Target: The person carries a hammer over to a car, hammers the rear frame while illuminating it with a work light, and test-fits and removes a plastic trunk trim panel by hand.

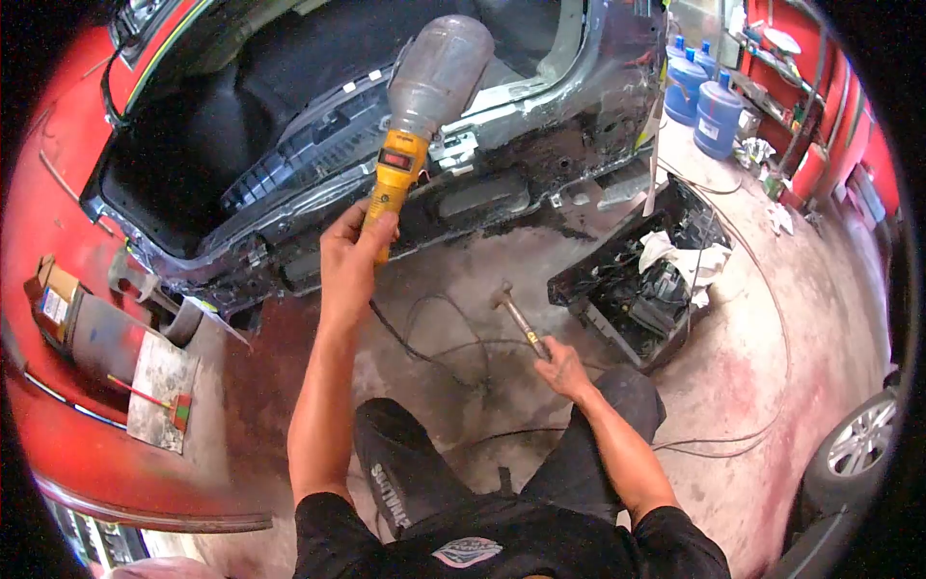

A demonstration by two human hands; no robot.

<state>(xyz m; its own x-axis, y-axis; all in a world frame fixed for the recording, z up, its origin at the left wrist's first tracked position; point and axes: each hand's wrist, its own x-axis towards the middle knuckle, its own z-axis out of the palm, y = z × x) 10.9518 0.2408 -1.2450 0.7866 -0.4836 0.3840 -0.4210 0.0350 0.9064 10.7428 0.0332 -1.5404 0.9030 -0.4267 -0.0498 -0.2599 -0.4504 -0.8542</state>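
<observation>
Left hand [355, 253], closed round the grip, is holding up a yellow-handled power tool with a bulbous grey metal head [424, 106] at upper centre, in front of the dark, open rear body of a vehicle [502, 188]. Right hand [564, 371], also closed, is gripping a hammer with a metal head [516, 314] by its handle near the centre, its head pointing up-left above the stained concrete floor [434, 362]. Right of it, a black plastic bin of parts and white cloth [617, 333] is sitting on the floor, blue water jugs [716, 121] standing at upper right.
</observation>
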